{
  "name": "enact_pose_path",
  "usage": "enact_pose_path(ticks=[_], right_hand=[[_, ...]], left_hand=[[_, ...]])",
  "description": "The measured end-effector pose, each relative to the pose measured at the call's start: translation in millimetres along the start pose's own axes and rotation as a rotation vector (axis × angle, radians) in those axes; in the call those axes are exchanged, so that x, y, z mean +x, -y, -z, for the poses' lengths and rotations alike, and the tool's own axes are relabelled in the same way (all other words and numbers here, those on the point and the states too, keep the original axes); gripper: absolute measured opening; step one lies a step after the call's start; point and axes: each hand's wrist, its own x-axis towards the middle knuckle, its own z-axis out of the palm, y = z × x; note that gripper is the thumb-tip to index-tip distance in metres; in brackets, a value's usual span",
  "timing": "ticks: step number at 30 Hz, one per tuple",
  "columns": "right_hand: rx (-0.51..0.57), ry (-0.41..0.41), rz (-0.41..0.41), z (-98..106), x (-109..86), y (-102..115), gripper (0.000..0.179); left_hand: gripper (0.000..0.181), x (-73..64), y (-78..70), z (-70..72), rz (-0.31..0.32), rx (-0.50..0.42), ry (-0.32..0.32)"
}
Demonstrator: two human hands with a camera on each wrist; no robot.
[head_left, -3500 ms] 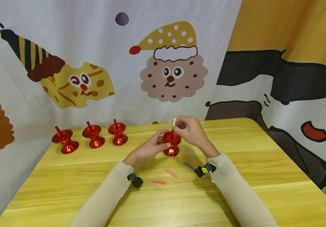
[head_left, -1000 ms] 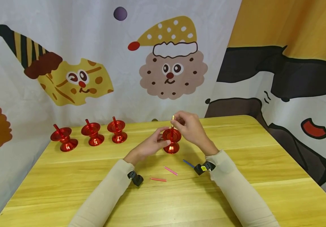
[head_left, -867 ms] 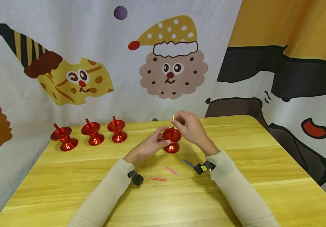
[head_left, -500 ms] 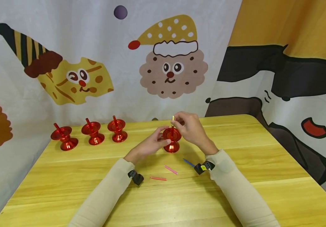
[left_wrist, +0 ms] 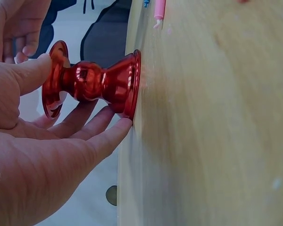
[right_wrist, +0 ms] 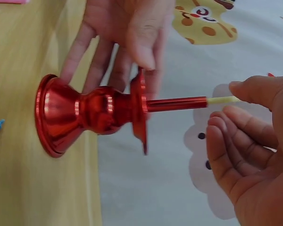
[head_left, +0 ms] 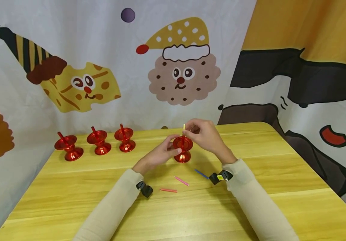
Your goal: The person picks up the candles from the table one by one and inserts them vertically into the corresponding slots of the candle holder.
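Observation:
A shiny red candle holder stands upright on the wooden table, its base on the tabletop. My left hand steadies it, thumb at the dish's rim and fingers spread along the far side down to the base; the left wrist view shows this hand closely. From the dish rises a red stem with a slim pale yellow candle at its upper end. My right hand has the thumb and fingertips around this candle, its tip showing above them. The fingers are loosely curled.
Three similar red holders stand in a row at the back left, each with a red stem. Nearer me lie a pink candle, an orange-red candle and a blue candle. A printed curtain hangs behind the table.
Over the last half second my right wrist shifts slightly right, and more of the yellow candle's tip shows above the fingers. My left hand and the holder stay in place.

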Motion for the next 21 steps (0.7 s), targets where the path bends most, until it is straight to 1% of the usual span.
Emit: enact_pose_path(ticks=[4,8,11,15,18,21], right_hand=[[0.02,0.014,-0.091,10,-4.5,5,0.008],[0.087,0.056,-0.194,21,-13.3,11,0.013],[0.155,0.137,-0.263,28,-21.9,13,0.019],[0.231,0.253,-0.331,31,-34.9,7,0.022],[0.26,0.319,-0.368,30,-44.8,-2,0.021],[0.266,0.384,-0.393,29,-54.4,-11,0.021]], left_hand=[[0.071,0.1,0.6,-0.7,0.004,-0.003,-0.01],[0.071,0.6,0.0,-2.3,-0.003,-0.021,-0.022],[0.071,1.6,-0.2,-3.0,-0.001,-0.028,-0.038],[0.072,0.0,-4.8,-0.8,-0.003,-0.006,-0.094],[0.071,-5.2,-12.1,5.5,-0.024,0.036,-0.148],[0.067,-15.0,-21.2,13.5,-0.052,0.096,-0.198]])
